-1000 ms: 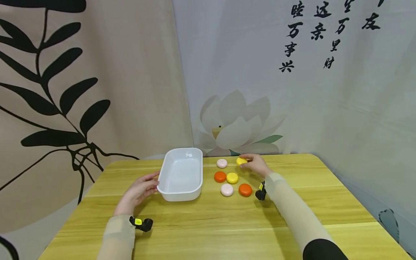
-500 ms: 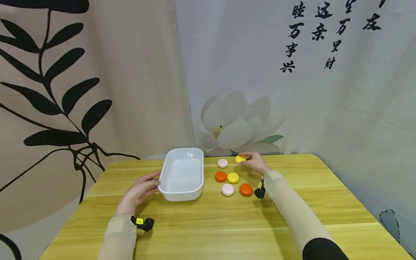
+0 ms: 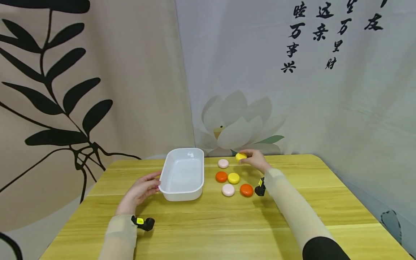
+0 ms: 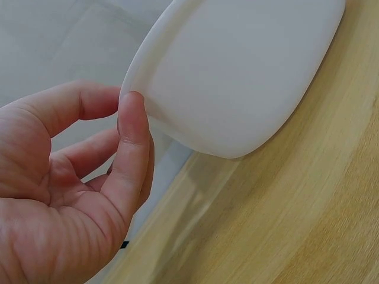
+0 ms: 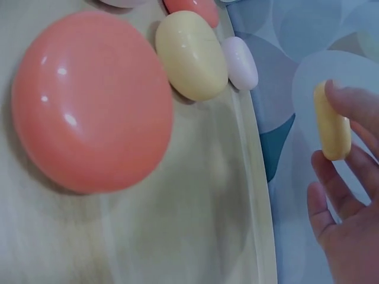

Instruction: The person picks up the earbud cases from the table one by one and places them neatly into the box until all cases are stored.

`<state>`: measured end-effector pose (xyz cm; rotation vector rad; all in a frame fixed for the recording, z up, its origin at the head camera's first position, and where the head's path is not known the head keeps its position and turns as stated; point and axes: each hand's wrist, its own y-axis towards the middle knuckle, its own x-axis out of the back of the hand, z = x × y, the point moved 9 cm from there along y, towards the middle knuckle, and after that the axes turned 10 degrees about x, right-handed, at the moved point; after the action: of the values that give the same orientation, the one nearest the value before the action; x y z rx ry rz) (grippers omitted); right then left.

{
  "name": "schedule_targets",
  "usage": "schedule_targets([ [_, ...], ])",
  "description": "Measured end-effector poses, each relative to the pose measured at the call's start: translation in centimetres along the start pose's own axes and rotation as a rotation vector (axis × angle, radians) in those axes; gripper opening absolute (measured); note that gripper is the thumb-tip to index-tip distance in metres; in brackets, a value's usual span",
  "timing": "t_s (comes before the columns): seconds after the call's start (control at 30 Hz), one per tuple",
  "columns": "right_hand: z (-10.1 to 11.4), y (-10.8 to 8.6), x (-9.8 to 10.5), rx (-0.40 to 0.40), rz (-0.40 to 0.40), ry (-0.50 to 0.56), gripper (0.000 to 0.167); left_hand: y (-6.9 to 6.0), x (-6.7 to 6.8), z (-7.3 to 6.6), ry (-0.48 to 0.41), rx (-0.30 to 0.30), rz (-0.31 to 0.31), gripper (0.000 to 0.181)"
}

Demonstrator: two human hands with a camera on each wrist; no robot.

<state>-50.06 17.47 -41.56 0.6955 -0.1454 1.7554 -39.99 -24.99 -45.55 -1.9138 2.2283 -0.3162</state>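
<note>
My left hand (image 3: 140, 193) is at the near left side of a white dish (image 3: 182, 173), and in the left wrist view its fingertips pinch the rim of the dish (image 4: 237, 77). The right hand (image 3: 256, 161) holds a yellow round piece (image 3: 241, 157) between thumb and fingers, above the table's back edge. Seen from the right wrist, that yellow piece (image 5: 333, 121) is held edge-on, by the fingertips of the hand (image 5: 355, 177). The inside of the dish shows nothing in it.
On the wooden table (image 3: 195, 231), right of the dish, lie two pink pieces (image 3: 223, 163), two orange pieces (image 3: 246, 190) and another yellow piece (image 3: 233, 178). A printed curtain (image 3: 146, 90) hangs behind the table.
The right hand has moved slightly up in the head view with the yellow piece in its fingers. The left hand and the dish stay together, the whole view having shifted a little.
</note>
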Motion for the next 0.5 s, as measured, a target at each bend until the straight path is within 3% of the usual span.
schedule_targets([
  [0.5,0.44,0.39,0.44,-0.012,0.015,-0.027,0.050,0.09,-0.13,0.02,0.001,-0.009,0.003,0.058],
])
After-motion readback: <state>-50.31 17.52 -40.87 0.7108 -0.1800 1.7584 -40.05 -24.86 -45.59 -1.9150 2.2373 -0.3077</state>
